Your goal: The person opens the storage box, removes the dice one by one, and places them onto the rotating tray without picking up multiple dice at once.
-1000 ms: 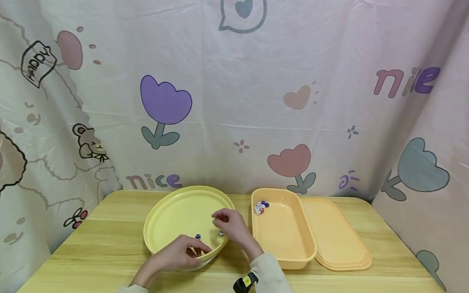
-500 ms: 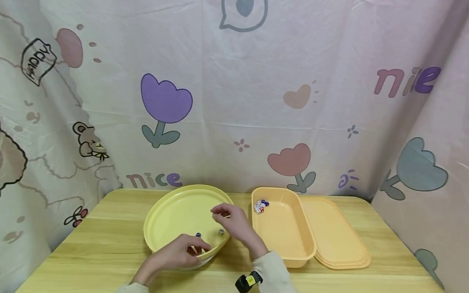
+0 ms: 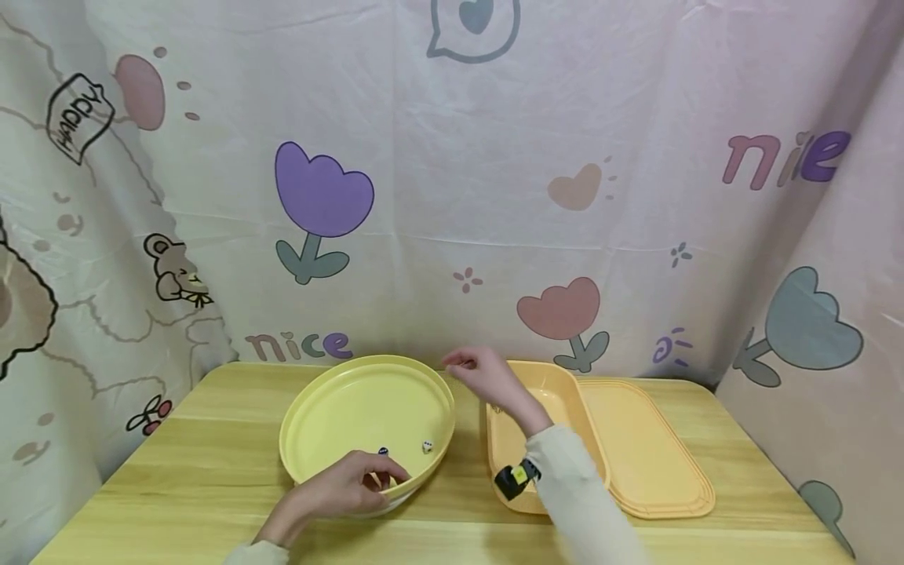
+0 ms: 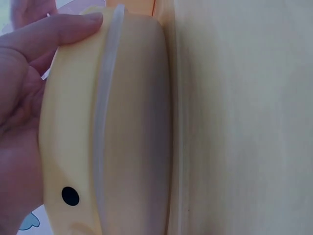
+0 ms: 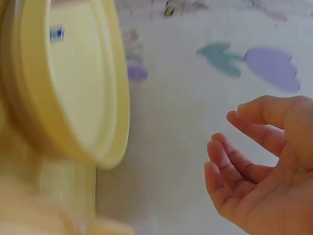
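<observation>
A round yellow tray (image 3: pixel 353 408) with a raised rim and a pale band low on its outside stands on the table. My left hand (image 3: pixel 346 486) grips its near rim, thumb on the outer wall and fingers inside. Within the tray lie a dark blue die (image 3: pixel 384 451), close beyond the left fingers, and a white die (image 3: pixel 427 446) toward the right side. My right hand (image 3: pixel 487 375) is raised between the tray and the orange box (image 3: pixel 600 447). In the right wrist view, its fingers curl loosely with nothing visible between them.
Dice (image 3: pixel 497 408) in the box are mostly hidden behind my right forearm. A flat orange lid (image 3: pixel 650 447) lies against the box's right side. The wooden table (image 3: pixel 176 471) ends at a patterned curtain (image 3: pixel 424 196) behind.
My right hand has left its place over the tray's right side, moving up and right toward the box. The left hand keeps its grip on the rim, and both dice remain in the tray.
</observation>
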`<state>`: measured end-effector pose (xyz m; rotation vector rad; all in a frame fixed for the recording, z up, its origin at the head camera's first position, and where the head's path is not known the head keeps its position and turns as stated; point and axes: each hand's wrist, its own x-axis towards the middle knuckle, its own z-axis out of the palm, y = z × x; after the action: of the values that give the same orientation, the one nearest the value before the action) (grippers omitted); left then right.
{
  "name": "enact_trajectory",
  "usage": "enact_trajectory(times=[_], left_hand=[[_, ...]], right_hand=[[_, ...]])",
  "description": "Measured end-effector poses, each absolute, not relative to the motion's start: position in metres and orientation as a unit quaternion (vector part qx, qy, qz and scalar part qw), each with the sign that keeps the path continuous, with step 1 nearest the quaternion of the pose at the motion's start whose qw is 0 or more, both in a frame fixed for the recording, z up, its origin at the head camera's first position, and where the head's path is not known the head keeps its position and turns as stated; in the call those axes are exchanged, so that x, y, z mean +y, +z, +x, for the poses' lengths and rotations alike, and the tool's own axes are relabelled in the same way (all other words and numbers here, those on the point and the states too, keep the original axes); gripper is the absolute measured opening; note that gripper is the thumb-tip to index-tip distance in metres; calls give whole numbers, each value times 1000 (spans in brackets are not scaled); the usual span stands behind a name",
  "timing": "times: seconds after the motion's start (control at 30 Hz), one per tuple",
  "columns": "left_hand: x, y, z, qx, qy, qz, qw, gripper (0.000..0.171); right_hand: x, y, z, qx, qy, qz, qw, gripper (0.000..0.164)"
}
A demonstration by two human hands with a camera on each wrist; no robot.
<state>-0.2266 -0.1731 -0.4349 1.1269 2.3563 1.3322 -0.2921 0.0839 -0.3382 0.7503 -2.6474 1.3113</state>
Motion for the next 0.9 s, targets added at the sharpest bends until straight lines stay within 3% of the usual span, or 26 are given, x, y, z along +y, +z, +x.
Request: enact_trajectory(times=[0.37, 0.9], left_hand=[[-173, -435, -226, 795, 458, 381, 111, 29], [-172, -438, -223, 799, 461, 371, 102, 27]], right_hand=[[133, -374, -335, -887, 441, 118, 65, 21], [159, -421, -349, -891, 448, 45, 64, 16]])
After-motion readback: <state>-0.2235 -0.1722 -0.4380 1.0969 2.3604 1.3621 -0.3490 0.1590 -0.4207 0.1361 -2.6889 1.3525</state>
